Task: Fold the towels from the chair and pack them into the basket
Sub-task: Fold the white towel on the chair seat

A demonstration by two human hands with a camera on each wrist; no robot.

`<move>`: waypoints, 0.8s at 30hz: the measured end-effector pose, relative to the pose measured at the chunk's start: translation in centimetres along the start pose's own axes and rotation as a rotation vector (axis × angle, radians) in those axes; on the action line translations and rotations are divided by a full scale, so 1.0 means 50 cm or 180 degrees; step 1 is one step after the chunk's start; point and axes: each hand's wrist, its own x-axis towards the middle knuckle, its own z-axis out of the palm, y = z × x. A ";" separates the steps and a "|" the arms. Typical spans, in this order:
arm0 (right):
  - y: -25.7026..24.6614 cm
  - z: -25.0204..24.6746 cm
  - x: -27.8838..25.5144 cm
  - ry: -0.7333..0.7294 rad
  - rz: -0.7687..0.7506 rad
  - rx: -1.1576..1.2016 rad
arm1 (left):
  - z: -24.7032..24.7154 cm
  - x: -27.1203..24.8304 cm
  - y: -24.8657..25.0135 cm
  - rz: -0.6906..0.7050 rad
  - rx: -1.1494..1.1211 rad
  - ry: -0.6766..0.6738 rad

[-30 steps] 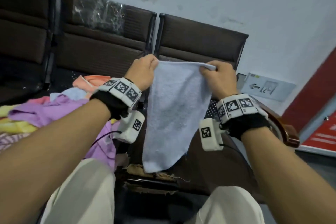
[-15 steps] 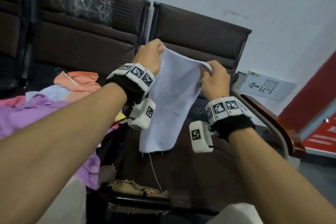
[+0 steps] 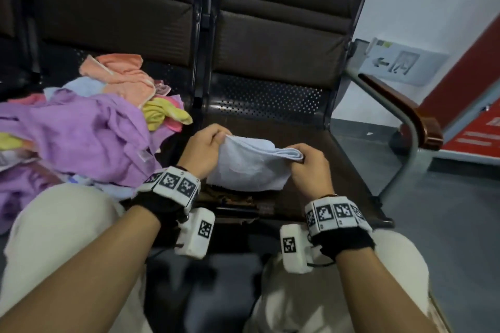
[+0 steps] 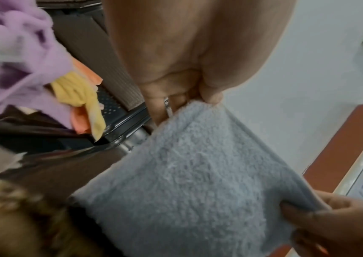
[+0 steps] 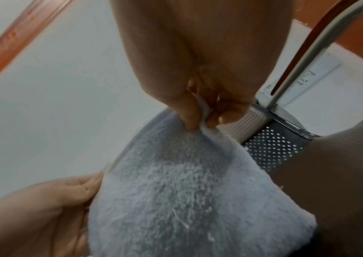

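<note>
A person sits facing a row of dark brown chairs. The left hand (image 3: pixel 207 149) and right hand (image 3: pixel 308 167) each pinch a top corner of a pale blue towel (image 3: pixel 249 167), held just above the front half of the chair seat (image 3: pixel 270 121) straight ahead. On each hand the thumb and fingers are closed on the cloth.

Around the towel, bare seat lies open toward 12 and 2 o'clock, back to a perforated metal strip (image 3: pixel 270 97) under the backrest. At 3 o'clock a metal armrest (image 3: pixel 392 105) with a wooden top bounds the seat, with grey floor beyond it. At 9 to 10 o'clock a loose pile of towels (image 3: pixel 89 127) in purple, orange and yellow fills the neighbouring seat, near the left hand but apart from it. The seat's front edge, just under the towel at 6 o'clock, is worn and ragged.

The towel is folded over: layered edges show stacked at the right-hand corner, and its lower part sags in a soft curve between the hands.

The left wrist view shows the fluffy terry nap of the towel (image 4: pixel 198 182) and its stitched hem running toward the right fingers (image 4: pixel 330 231). The right wrist view shows the thumb and fingers (image 5: pixel 189 111) nipping the doubled corner of the towel (image 5: pixel 187 191), with the left hand (image 5: pixel 44 208) at the far edge.
</note>
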 end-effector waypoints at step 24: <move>0.127 0.152 0.294 -0.0650 0.0908 -0.0422 | 0.097 0.283 -0.191 -0.0728 0.0708 -0.0392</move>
